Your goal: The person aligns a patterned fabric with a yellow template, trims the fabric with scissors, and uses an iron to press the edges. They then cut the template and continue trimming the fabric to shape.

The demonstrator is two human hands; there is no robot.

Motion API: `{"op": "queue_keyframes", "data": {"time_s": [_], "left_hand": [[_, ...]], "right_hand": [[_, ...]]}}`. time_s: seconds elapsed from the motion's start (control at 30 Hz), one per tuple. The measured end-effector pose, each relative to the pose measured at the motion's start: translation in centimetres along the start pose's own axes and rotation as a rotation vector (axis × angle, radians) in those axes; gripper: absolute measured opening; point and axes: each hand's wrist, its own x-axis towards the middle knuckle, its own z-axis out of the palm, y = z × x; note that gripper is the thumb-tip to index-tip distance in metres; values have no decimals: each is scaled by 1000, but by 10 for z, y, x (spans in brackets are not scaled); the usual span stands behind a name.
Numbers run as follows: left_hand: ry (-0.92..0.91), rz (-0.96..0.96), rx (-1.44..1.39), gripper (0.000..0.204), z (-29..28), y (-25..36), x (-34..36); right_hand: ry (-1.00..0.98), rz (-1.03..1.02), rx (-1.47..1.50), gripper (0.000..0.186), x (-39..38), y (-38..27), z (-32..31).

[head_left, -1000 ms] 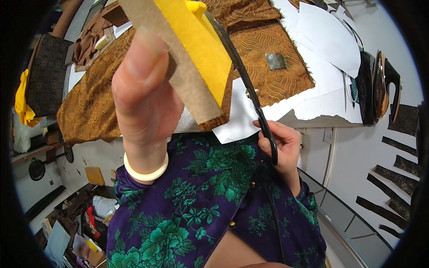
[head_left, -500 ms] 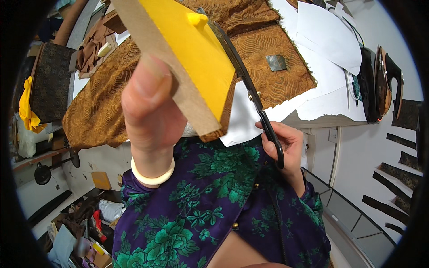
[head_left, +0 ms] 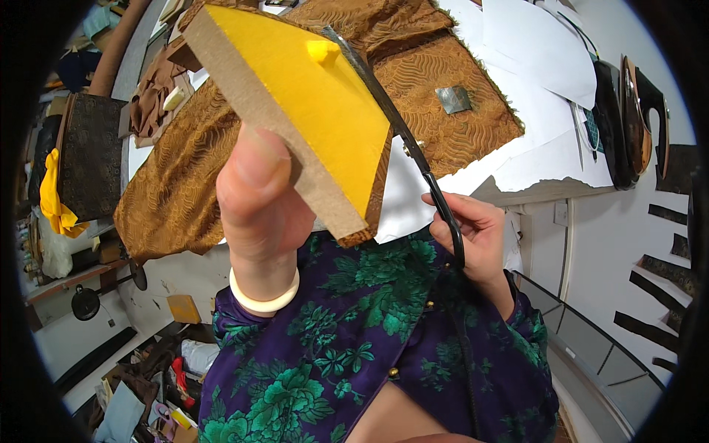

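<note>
My left hand [head_left: 258,184], a cream bangle at its wrist, grips a cardboard panel [head_left: 255,96] close to the camera, thumb against its bare edge. Yellow cloth [head_left: 310,111] with a small raised knob covers much of the panel. Brown patterned fabric borders its lower corner and right side. In my right hand [head_left: 480,229] are long black scissors [head_left: 399,129], fingers closed at the handles. Their blades lie along the panel's right-hand edge; I cannot tell whether they are apart or touch the cloth.
Brown patterned fabric [head_left: 421,74] spreads over the table, a small dark square [head_left: 453,99] on it. White paper [head_left: 539,52] lies to the right, beside a black-and-brown iron-like tool [head_left: 635,125]. Folded brown cloth [head_left: 151,111] sits at the left. Piled scraps [head_left: 140,376] fill the lower left.
The panel sits slightly lower in view, showing its upper left corner. My left hand appears a little farther right and lower. Both hands keep their holds on the panel and scissors.
</note>
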Motion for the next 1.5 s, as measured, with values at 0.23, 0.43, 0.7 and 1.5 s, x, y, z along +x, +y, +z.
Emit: {"op": "queue_keyframes", "data": {"time_s": [0.23,0.43,0.7,1.5], "left_hand": [[-124,44,-397,72,-18,-11,-1],[-277,85,-534,77,-35,-23,-2],[228,175,-311,95,0,-16,10],[-577,230,1274,155,-2,2,18]], "right_hand": [[-8,31,24,43,0,-5,2],[-45,-2,87,45,3,-5,-1],[39,101,414,28,13,-13,13],[24,-188,-150,41,54,-66,42]]}}
